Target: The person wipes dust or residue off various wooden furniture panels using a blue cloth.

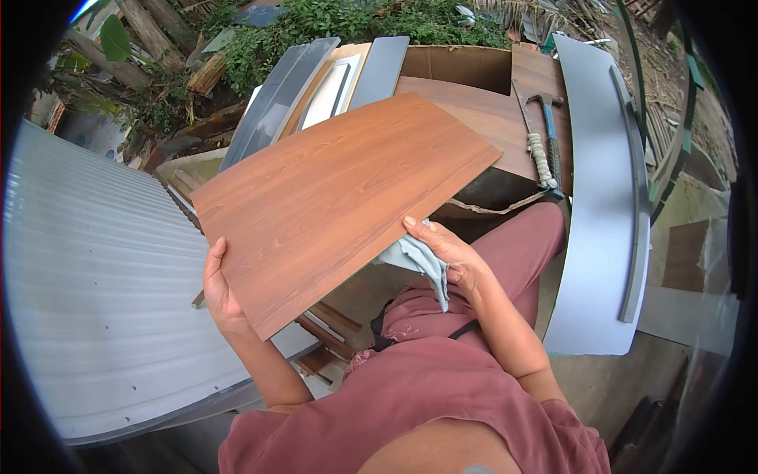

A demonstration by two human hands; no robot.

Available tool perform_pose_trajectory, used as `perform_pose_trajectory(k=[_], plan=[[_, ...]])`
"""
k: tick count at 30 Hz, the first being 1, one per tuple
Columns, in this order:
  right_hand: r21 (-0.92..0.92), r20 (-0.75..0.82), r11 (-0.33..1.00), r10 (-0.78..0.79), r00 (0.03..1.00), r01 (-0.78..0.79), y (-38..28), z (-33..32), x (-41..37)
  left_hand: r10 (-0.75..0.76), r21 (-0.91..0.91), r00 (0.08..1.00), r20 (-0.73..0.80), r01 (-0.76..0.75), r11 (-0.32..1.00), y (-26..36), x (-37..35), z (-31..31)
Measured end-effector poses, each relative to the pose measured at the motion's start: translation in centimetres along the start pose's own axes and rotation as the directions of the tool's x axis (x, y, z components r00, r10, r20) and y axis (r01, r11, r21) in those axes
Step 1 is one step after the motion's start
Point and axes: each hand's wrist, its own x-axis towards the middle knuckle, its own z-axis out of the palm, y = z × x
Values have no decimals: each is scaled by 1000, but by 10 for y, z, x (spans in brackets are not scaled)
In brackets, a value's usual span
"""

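A brown wood-grain board (339, 197) is held up, tilted, in front of my body. My left hand (219, 284) grips its left edge, the fingers hidden behind it. At the near right edge my right hand (442, 251) has its thumb on top of the board, with a grey-blue cloth (416, 259) bunched under the palm and hanging down. Beyond the board, a hammer (551, 138) with a blue handle lies beside a blade-like tool with a cord-wrapped grip (540, 162), both on another wood-grain panel (474, 118).
Corrugated white sheeting (103, 284) stretches along the left. Grey strips (284, 95) lean at the back, and a long pale panel (604, 205) stands at the right with a grey bar (634, 237) along it. Plants (316, 28) grow behind.
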Motion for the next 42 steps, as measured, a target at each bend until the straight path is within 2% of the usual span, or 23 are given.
perform_pose_trajectory(k=[1,2,4,5,6,8,9,11,13,14,16,17,19,23,25,29,31,33,35,37,39,41,42], plan=[[-83,-29,997,-8,1000,6,-4,-6,-8,16,-8,1000,-15,-17,1000,1,4,0],[-334,-52,943,-34,998,15,-10,-19,-18,22,1,1000,-2,-22,1000,3,8,-1],[-671,-168,741,-120,978,-24,-25,-39,-40,82,-6,996,-25,-82,997,9,11,-10],[-689,-213,724,-257,943,42,-26,-48,-46,66,-10,998,-10,-66,998,11,14,-14],[-787,-268,616,-300,916,-29,-41,-47,-57,42,-11,999,12,-42,999,11,15,-16],[-847,-177,505,-560,809,165,-62,-25,-71,78,-24,997,8,-78,997,8,14,-13],[-887,-202,444,-614,763,123,-80,11,-80,88,-28,996,26,-87,996,5,12,-9],[-991,62,40,-722,689,131,-88,54,-74,94,-58,995,41,-92,994,-1,8,-3],[-907,408,-347,-590,697,238,-79,85,-52,108,-82,988,106,-100,992,-4,4,3],[-846,529,-388,-521,670,366,-67,108,-40,101,-75,988,114,-92,993,-4,1,7],[-690,722,-300,-353,595,659,-27,143,-18,132,-50,989,69,-129,990,-7,-3,14],[-618,760,-157,-371,534,770,0,153,-9,102,-38,991,84,-99,994,-10,-4,8],[-599,743,-99,-439,506,794,22,164,3,333,248,940,76,-342,906,-12,-7,-17],[-652,731,-153,-388,562,743,12,133,18,308,340,911,274,-391,855,-11,-2,-18],[-752,646,-186,-398,651,633,0,102,31,106,-39,994,21,-105,994,-20,-7,20],[-963,262,-104,-577,773,249,-34,-9,59,111,-14,986,122,-110,994,-13,1,-6],[-1000,3,5,-649,761,8,-50,-87,70,132,-5,985,112,-132,991,-14,2,-8],[-976,-199,89,-731,653,-198,-58,-149,75,150,6,983,109,-152,988,-16,3,-6],[-922,-250,-13,-743,622,-386,-72,-171,73,161,24,980,113,-165,986,-18,1,-1],[-931,-73,-123,-861,503,-345,-78,-158,74,205,30,976,76,-208,978,-20,1,0],[-947,27,-198,-832,554,-252,-87,-114,75,279,49,960,21,-280,959,-17,-2,3],[-915,386,-398,-816,431,67,-85,-42,67,328,93,944,-24,-325,941,-21,-5,9],[-886,464,-393,-748,475,248,-82,-4,62,351,99,936,-29,-347,933,-23,-9,14]])
